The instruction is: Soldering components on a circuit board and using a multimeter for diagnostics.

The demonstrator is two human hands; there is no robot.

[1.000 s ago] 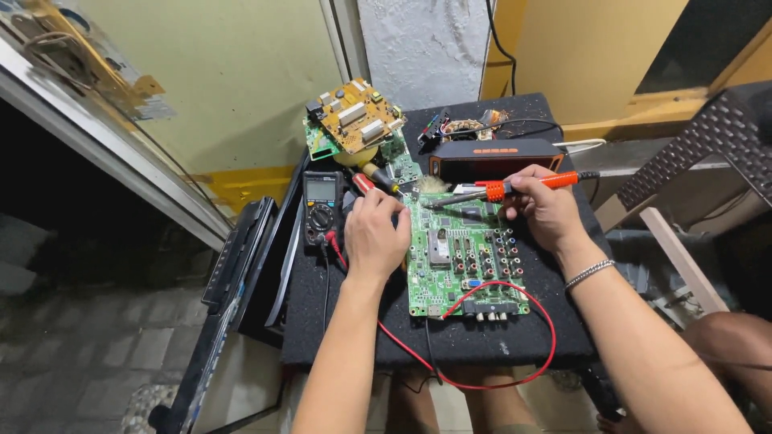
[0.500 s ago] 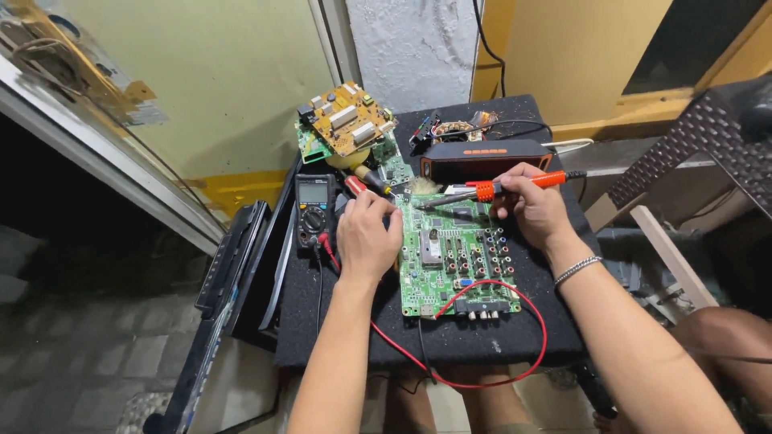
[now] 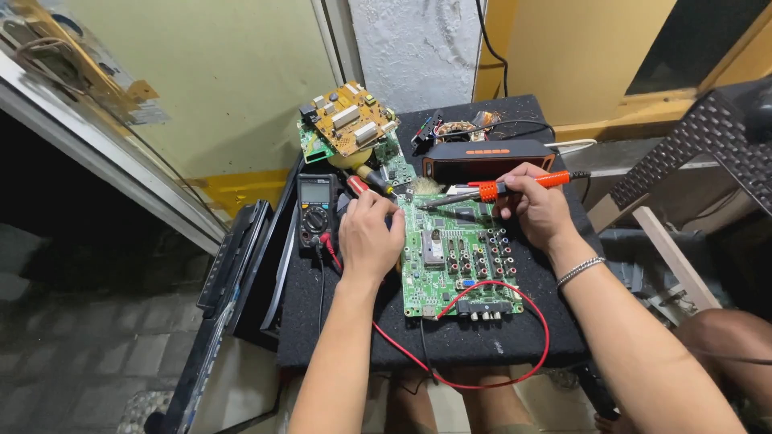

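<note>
Gripping orange soldering iron over green circuit board, right hand.

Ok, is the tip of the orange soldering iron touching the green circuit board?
Cannot tell. In the head view the right hand holds the soldering iron with its tip low over the top edge of the green circuit board, but no contact or gap shows plainly.

I am looking at a makeshift electronics repair corner rather than a fitted lab. A small black-covered table is crowded with a green circuit board, a yellow circuit board, a multimeter and an orange-handled soldering iron. It is wedged between a painted wall and a paved floor, which suggests a home workshop.
</note>
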